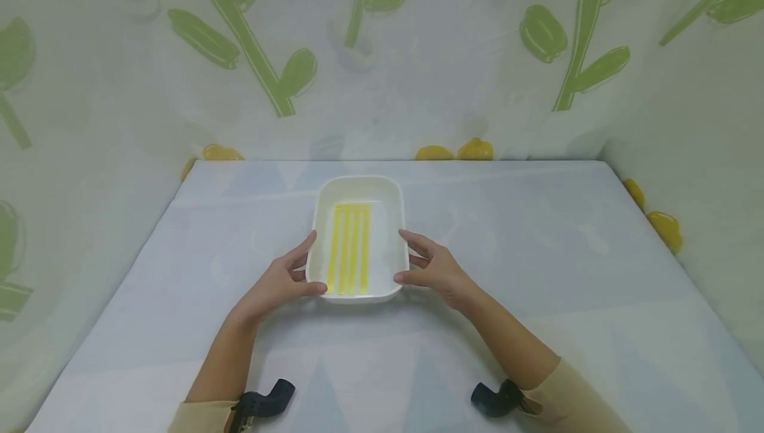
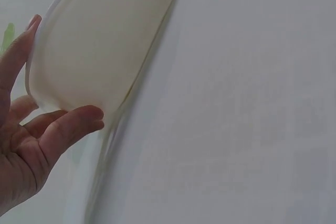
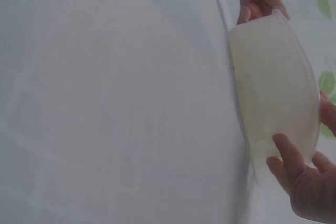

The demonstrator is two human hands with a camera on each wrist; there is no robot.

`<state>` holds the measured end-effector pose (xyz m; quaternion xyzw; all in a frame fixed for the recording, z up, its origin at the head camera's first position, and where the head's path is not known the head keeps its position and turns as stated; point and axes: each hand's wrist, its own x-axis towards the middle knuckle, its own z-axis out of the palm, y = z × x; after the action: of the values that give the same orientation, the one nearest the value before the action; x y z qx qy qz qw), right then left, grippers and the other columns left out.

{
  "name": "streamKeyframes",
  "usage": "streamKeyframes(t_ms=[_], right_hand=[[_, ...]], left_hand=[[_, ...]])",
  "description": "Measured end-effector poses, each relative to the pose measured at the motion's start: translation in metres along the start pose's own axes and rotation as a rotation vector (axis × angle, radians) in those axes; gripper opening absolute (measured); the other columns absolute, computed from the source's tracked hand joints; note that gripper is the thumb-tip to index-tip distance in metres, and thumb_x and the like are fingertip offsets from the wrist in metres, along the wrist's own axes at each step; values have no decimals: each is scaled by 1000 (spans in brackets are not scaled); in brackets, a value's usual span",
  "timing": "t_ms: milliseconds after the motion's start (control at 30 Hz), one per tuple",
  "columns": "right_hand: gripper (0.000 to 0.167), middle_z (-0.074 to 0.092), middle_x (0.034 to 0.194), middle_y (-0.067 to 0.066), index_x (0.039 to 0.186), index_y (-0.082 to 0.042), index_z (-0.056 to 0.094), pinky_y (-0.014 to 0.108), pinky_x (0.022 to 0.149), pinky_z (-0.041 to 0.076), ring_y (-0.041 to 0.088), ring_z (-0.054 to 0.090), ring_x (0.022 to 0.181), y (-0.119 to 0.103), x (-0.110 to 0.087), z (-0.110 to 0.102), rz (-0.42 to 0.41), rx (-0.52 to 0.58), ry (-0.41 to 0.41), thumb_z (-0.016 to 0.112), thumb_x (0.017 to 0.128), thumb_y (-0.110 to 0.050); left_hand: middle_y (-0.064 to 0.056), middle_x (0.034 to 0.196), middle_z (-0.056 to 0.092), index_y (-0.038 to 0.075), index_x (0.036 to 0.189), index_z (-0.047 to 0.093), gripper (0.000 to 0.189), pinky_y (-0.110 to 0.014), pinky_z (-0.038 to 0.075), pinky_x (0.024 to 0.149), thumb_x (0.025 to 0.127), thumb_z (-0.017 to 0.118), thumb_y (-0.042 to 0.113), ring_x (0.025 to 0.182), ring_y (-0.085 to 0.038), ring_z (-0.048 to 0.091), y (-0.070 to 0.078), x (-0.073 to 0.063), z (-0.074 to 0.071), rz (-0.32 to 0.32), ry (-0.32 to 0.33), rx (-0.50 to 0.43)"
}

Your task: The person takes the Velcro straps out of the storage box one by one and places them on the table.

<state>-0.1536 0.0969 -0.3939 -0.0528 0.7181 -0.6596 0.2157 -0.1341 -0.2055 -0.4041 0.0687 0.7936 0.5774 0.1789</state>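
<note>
A white rectangular plastic tray (image 1: 386, 241) with rounded corners is held between both hands over the table. Inside it, towards its left side, lie several parallel yellow strips (image 1: 353, 247) joined by a crossbar at the far end. My left hand (image 1: 285, 278) grips the tray's left side, thumb at the near left corner and fingers along the wall. On the opposite side my right hand (image 1: 434, 270) holds the wall, its thumb at the near right corner. Both wrist views show the tray's plain outer wall (image 2: 100, 35); the strips are hidden there.
The pale table (image 1: 537, 254) has a faint pattern and spreads around the tray. Behind and beside it hang whitish walls (image 1: 447, 68) printed with green leaves and yellow shapes. Dark curved wrist mounts (image 1: 271, 400) sit by both beige sleeves (image 1: 581, 396).
</note>
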Motion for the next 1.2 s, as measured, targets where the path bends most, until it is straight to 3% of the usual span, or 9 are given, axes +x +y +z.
streamKeyframes(t_ms=[233,533,800,1200], right_hand=[[84,31,152,12,145,-15,38,41,100,44,34,42,132,3,-6,-8,10,-15,15,80,73,-4],[87,31,153,9,145,-18,37,40,100,44,32,41,133,6,-19,-23,11,-11,11,82,72,-9],[87,29,153,13,147,-13,33,38,100,45,34,41,133,9,-29,-36,8,-25,4,80,74,-9],[85,27,153,16,147,-13,34,39,98,46,37,40,132,14,-46,-51,20,-63,21,79,75,-8]], left_hand=[[-23,150,28,19,153,16,101,-28,52,87,75,80,15,123,-36,51,1,4,9,25,-33,-47],[-21,150,30,19,152,18,100,-34,52,90,74,81,15,120,-35,54,6,8,23,30,-29,-51],[-20,149,32,20,152,21,99,-34,51,91,73,82,14,123,-34,52,9,9,39,12,-27,-102],[-17,150,32,18,151,24,97,-37,48,95,73,82,13,126,-35,48,12,9,57,39,-40,-132]])
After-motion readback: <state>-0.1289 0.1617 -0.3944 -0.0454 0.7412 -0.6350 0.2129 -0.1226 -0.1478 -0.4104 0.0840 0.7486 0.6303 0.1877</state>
